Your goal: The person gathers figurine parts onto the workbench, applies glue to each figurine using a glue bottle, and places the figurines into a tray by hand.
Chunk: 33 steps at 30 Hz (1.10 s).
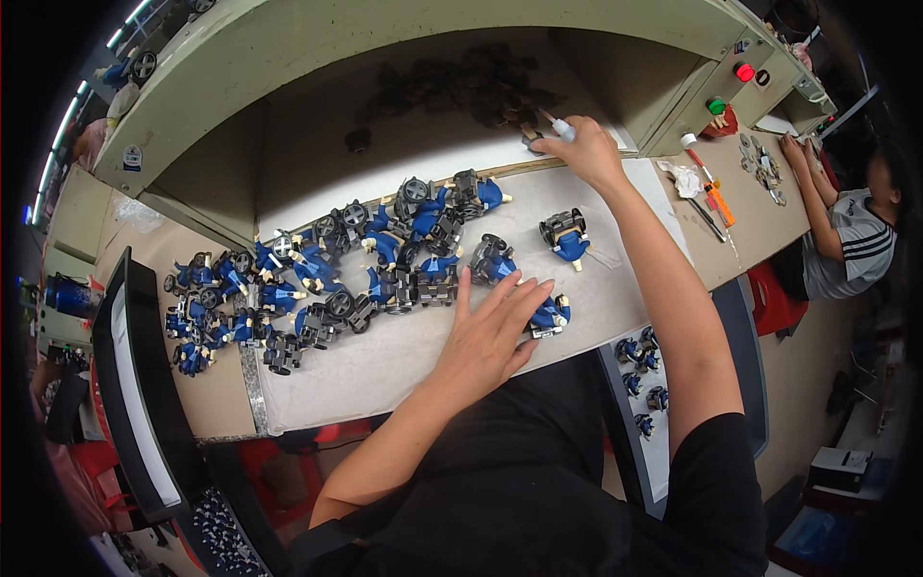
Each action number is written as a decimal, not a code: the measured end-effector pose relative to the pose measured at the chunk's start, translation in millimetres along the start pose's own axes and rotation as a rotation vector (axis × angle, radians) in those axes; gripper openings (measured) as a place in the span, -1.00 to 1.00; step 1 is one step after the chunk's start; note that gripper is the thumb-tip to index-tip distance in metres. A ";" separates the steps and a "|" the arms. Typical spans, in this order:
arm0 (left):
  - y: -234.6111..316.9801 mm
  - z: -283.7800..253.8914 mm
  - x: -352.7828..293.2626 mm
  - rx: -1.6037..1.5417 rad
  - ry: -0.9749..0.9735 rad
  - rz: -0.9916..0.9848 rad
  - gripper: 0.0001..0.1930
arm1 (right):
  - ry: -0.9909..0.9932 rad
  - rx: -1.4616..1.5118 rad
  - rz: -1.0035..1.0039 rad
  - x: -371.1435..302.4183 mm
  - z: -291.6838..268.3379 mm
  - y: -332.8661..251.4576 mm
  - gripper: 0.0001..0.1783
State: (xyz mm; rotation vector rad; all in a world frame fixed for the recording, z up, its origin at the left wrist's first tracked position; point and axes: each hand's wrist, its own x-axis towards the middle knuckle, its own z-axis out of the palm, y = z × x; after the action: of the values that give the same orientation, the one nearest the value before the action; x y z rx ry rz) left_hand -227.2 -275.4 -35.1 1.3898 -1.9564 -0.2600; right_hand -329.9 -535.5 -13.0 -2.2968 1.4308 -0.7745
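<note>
In the upper right, my right hand [588, 154] is closed round a small white bottle [563, 130] with a thin tip, held in the opening of a green-grey cabinet. Close to its fingertips is a small brownish part [532, 140]. My left hand [488, 337] lies palm down on the white work surface, its fingers stretched and spread. Its thumb and index finger are beside a blue-dressed toy figure on a grey wheeled base [550, 317], apparently touching it. Another such toy figure [494, 260] sits just beyond the fingertips. One more toy figure [569, 240] lies farther right.
Several similar toy figures [312, 269] crowd the left of the white sheet [356, 394]. The cabinet [385, 38] overhangs the back, with dark parts [461, 82] inside. A black-rimmed tray [144, 404] stands left. An orange tool [719, 205] lies right, near a co-worker [846, 221].
</note>
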 end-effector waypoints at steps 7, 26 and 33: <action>3.2 3.2 -1.5 0.012 0.035 0.111 -0.29 | -0.097 0.117 0.080 -1.0 4.2 -0.6 -0.48; -1.3 4.5 4.5 -0.230 -0.066 -0.080 -0.39 | 0.149 0.757 0.040 -238.2 -63.9 -2.6 -0.81; -2.4 5.5 3.3 -0.265 -0.090 -0.054 -0.44 | 0.107 0.426 -0.384 -240.2 -54.3 -15.0 -0.78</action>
State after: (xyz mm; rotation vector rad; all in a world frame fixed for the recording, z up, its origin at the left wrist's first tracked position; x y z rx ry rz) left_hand -229.6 -280.6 -39.0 1.2766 -1.8784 -0.5932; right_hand -435.6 -313.1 -27.3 -2.2293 0.7617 -1.1966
